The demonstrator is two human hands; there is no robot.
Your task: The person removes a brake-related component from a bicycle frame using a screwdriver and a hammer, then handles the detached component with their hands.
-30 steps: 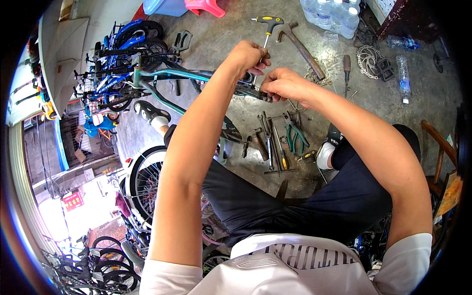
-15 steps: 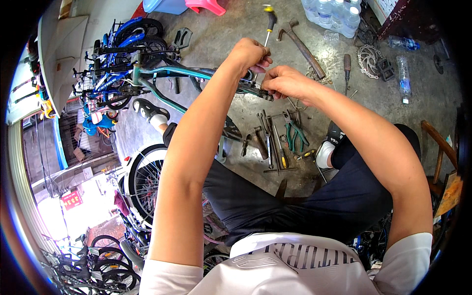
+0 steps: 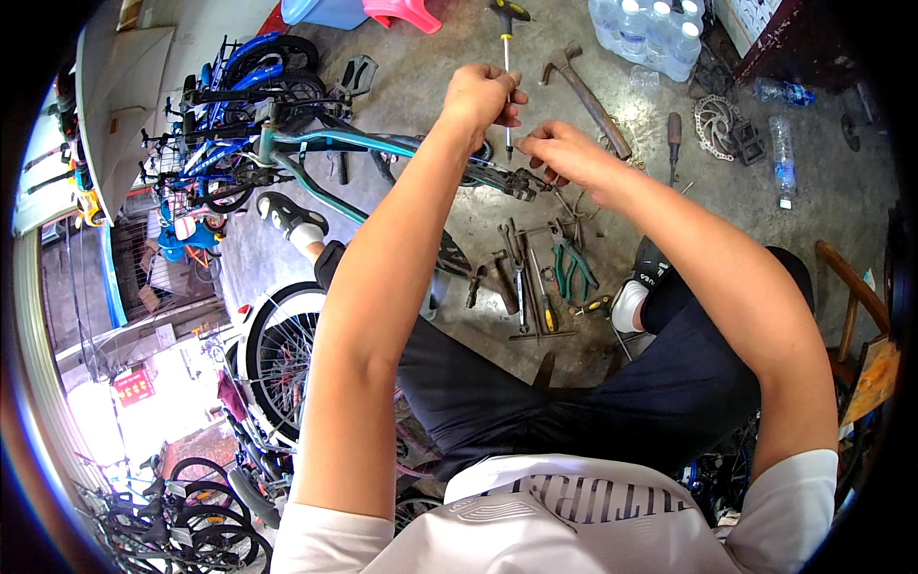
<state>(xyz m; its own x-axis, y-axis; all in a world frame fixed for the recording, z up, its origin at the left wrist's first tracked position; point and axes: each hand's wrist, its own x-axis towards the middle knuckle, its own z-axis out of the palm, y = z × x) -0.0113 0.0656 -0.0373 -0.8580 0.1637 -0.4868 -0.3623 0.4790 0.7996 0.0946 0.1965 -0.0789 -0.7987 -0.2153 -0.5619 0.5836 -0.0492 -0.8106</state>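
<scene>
My left hand [image 3: 481,99] is closed around the slim shaft of a T-handle wrench [image 3: 507,53]. Its black and yellow handle points away from me, and its dark tip hangs just above the end of a teal bicycle frame [image 3: 373,142]. My right hand [image 3: 566,156] is beside that tip, thumb and fingers bent together; anything pinched between them is too small to make out. Below my fingers, dark metal parts [image 3: 516,184] sit at the near end of the frame. The frame stretches off to the left.
On the concrete floor lie a hammer [image 3: 591,103], a screwdriver [image 3: 674,143], green-handled pliers [image 3: 574,271] and several wrenches [image 3: 519,273]. A brake disc [image 3: 713,127] and water bottles [image 3: 660,38] are at the far right. Bicycles [image 3: 253,86] stand left; a white-rimmed wheel [image 3: 282,359] is near my left arm.
The T-handle wrench has swung more upright, its tip now showing above the frame end. My left hand rose slightly, and my right hand shifted up and right, off the frame parts.
</scene>
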